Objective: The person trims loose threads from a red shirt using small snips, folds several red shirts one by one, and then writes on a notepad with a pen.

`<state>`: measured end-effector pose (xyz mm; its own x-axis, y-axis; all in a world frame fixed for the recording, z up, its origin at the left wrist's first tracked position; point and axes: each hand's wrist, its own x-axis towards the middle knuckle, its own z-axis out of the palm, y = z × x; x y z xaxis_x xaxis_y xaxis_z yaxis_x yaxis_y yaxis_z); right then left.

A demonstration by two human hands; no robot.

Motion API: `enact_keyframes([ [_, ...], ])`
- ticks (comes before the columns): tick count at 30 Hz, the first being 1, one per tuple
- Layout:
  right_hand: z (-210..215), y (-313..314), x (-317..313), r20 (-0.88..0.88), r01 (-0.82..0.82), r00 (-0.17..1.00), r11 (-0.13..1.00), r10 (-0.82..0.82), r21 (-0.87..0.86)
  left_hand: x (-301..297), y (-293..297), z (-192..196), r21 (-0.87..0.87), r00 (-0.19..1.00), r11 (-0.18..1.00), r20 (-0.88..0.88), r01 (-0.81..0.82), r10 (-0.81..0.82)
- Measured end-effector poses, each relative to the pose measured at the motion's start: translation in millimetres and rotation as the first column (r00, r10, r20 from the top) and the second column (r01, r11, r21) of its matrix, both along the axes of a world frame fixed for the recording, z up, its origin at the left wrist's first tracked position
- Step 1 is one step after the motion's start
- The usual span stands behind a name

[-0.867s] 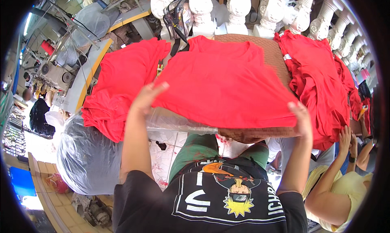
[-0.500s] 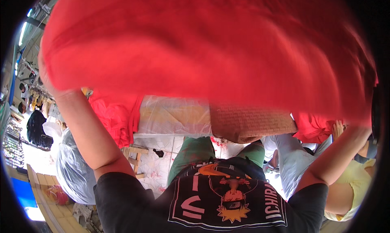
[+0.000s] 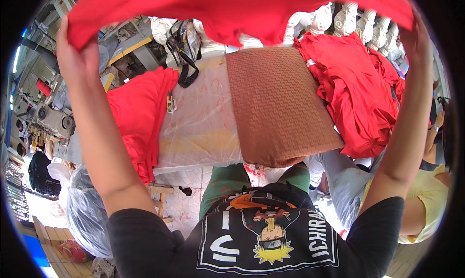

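Note:
A red garment (image 3: 232, 11) is stretched wide in the air across the top of the view, its lower edge sagging in the middle. At its left end my left hand (image 3: 77, 48) is closed on the cloth. My right hand (image 3: 417, 38) grips the other end, its fingers partly hidden in shadow and by the fabric. Below the garment lies a brown textured cloth (image 3: 283, 101) over the right part of a table, beside a clear plastic cover (image 3: 201, 113) on the left part. Red garments are stacked in a left pile (image 3: 138, 113) and spread in a looser right pile (image 3: 351, 91).
A dark strap with a buckle (image 3: 188, 72) hangs over the table's far edge, by white balusters (image 3: 346, 21). Sewing machines (image 3: 53, 120) stand at left, above a clear plastic bag (image 3: 87, 210). A person in a yellow top (image 3: 426, 205) sits close on my right.
Both my hands have lifted the red garment upward and away. It covered most of the upper view before; the table, the brown cloth and both red piles now show beneath it.

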<state>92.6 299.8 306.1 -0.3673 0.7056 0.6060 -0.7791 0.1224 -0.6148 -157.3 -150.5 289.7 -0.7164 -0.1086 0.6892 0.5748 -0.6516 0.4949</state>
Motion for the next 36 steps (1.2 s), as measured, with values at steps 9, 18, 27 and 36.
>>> enact_keyframes([
  [9, -268.2, -11.9, 80.7, 0.444, 0.049, 0.888, 0.935, 0.120, -0.351, 74.9, -32.0, -267.3, -0.299, 0.836, 0.950, 0.541, 0.092, 0.089],
  [18, -340.4, -4.1, 111.4, 0.959, 0.014, 0.009, 0.959, -0.282, 0.282, 95.4, -60.8, -382.0, -0.799, 0.778, 0.351, 0.581, 0.489, 0.238],
  [27, -352.9, -70.6, 21.6, 0.592, -0.262, 0.403, 0.532, -0.697, 0.805, 76.7, -70.7, -294.4, -0.913, 0.945, -0.390, -0.013, 0.122, 0.326],
  [36, -359.9, -73.8, -3.0, 0.644, -0.451, 0.268, 0.497, -0.716, 0.741, 44.9, -202.8, -259.5, -0.743, 0.460, -0.515, -0.311, 0.427, 0.832],
])
